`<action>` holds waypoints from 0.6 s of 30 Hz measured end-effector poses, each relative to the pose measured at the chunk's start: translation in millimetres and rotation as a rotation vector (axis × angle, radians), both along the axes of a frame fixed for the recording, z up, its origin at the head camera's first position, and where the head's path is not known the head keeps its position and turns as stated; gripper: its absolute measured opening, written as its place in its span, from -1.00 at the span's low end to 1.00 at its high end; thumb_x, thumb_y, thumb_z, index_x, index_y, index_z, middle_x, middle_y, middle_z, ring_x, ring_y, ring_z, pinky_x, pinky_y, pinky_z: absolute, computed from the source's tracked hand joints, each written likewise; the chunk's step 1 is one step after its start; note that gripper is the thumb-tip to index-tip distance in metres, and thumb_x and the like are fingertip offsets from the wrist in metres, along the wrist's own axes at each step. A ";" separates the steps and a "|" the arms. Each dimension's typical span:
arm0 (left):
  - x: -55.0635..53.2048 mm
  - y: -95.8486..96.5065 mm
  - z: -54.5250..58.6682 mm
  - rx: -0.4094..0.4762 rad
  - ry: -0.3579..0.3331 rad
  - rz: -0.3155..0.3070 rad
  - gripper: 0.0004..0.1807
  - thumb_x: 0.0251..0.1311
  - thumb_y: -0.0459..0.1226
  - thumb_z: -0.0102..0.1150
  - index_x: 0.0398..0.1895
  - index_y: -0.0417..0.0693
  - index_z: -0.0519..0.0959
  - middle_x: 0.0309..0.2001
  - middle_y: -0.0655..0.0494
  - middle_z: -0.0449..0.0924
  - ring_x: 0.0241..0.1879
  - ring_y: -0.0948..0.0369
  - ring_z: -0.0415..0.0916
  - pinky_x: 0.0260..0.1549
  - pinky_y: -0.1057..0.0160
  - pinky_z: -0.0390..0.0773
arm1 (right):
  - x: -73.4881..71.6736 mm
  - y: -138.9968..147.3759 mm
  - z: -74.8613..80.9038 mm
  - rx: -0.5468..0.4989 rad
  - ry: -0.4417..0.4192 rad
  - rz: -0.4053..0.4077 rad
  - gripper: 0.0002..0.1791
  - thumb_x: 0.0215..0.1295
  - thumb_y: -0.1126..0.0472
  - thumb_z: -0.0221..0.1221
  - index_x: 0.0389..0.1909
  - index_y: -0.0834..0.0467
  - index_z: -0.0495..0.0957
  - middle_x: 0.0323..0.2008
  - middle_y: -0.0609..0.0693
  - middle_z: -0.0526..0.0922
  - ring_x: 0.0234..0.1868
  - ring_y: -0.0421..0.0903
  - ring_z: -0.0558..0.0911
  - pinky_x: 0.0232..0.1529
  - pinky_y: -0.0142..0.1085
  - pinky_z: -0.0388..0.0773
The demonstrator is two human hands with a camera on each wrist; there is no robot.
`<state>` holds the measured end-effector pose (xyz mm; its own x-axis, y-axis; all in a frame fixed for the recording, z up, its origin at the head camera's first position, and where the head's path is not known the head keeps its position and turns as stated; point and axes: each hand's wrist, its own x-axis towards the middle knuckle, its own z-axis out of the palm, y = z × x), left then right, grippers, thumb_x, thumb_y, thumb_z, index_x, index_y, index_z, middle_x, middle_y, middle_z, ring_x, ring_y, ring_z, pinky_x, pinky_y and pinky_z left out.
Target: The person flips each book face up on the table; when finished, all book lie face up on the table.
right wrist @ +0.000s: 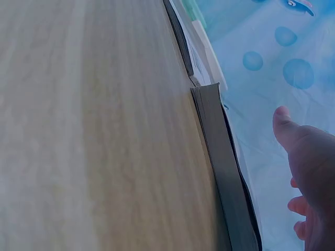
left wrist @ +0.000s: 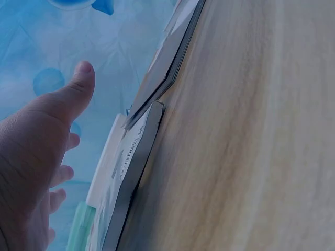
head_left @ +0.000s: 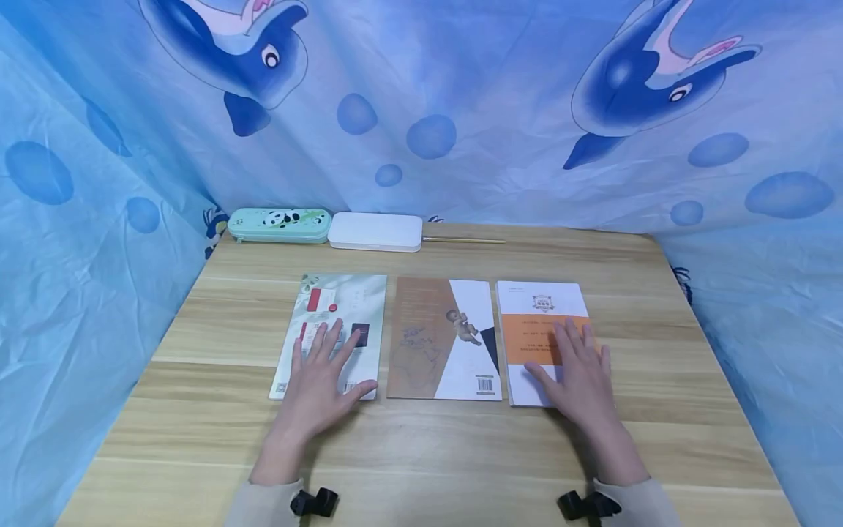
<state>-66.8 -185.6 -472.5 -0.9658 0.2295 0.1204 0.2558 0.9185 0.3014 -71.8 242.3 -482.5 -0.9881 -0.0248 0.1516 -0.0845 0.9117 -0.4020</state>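
Observation:
Three books lie side by side on the wooden table. On the left is a pale green book (head_left: 370, 315), with my left hand (head_left: 320, 380) spread above its lower half in the head view. The left wrist view shows that hand (left wrist: 39, 141) raised off the cover, thumb apart. A brown and white book (head_left: 421, 351) with a small figure printed on it lies in the middle. At the right, my right hand (head_left: 579, 377) is spread over the lower right part of a white and orange book (head_left: 523, 337). Its thick page edge (right wrist: 222, 157) shows in the right wrist view.
Along the table's back edge stand a mint pencil case (head_left: 279, 225) with pandas, a white case (head_left: 375, 232) and a thin gold-coloured stick (head_left: 464, 240). A blue dolphin-print curtain (head_left: 500, 183) hangs behind and on both sides of the wooden table (head_left: 448, 461).

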 end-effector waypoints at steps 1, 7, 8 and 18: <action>0.2 -0.1 0.1 0.002 0.000 0.001 0.00 0.11 0.36 0.24 0.54 0.08 0.28 0.60 -0.09 0.00 0.57 -0.18 -0.17 0.43 -0.41 -0.28 | -0.2 -0.5 0.0 -0.004 -0.001 0.002 0.04 0.25 -0.34 0.25 0.54 0.23 0.16 0.56 0.29 0.05 0.56 0.36 -0.11 0.42 0.43 -0.24; 0.9 -1.3 0.2 0.001 0.000 -0.002 0.01 0.11 0.36 0.23 0.55 0.09 0.27 0.60 -0.09 0.00 0.57 -0.18 -0.16 0.43 -0.41 -0.28 | -1.1 -2.7 -1.6 -0.010 -0.006 0.011 0.03 0.27 -0.35 0.22 0.54 0.22 0.15 0.57 0.26 0.04 0.57 0.35 -0.12 0.41 0.45 -0.24; 1.0 -1.6 0.1 0.000 0.002 -0.003 0.01 0.11 0.37 0.23 0.55 0.09 0.27 0.60 -0.09 0.00 0.57 -0.18 -0.15 0.43 -0.41 -0.28 | -1.2 -3.0 -1.9 -0.011 -0.007 0.012 0.03 0.27 -0.35 0.22 0.54 0.22 0.15 0.57 0.26 0.04 0.57 0.34 -0.11 0.41 0.44 -0.25; 0.0 -3.9 5.9 0.038 0.011 -0.007 -0.07 0.16 0.29 0.27 0.50 0.01 0.35 0.57 -0.10 0.10 0.55 -0.16 -0.07 0.47 -0.32 -0.21 | -6.4 -5.1 -0.7 -0.060 0.049 0.058 -0.02 0.26 -0.20 0.32 0.54 0.22 0.17 0.54 0.29 0.12 0.55 0.32 0.00 0.44 0.38 -0.12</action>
